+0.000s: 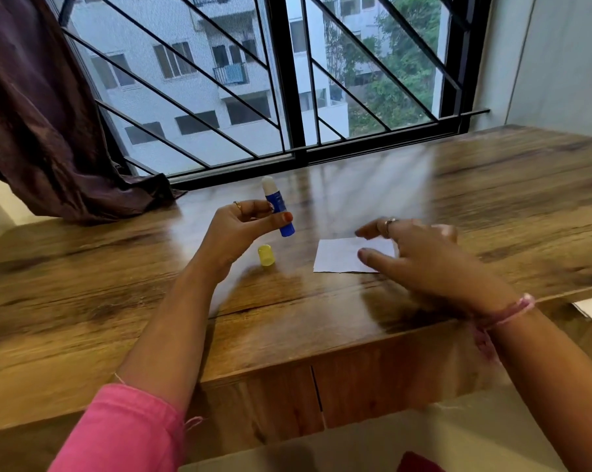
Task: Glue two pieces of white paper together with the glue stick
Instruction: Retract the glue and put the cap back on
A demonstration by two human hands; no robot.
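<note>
Pink fabric sleeve point(124, 434) is seen nearest, on the left arm. Left hand point(235, 229) is raised above the brown wooden table point(117, 284), thumb & fingers pinching the blue glue stick w/ white exposed tip point(276, 207), held roughly upright, slightly tilted. Its small yellow plastic cap point(266, 255) is stood on the table just below. Right hand point(420, 257), blurred, is spread w/ fingers relaxed over the white rectangular paper point(342, 258), which lies flat; contact can't be told.

Nothing is reading clearly here: the glue stick point(276, 206) is showing a blue label, its print too blurred to read.
</note>
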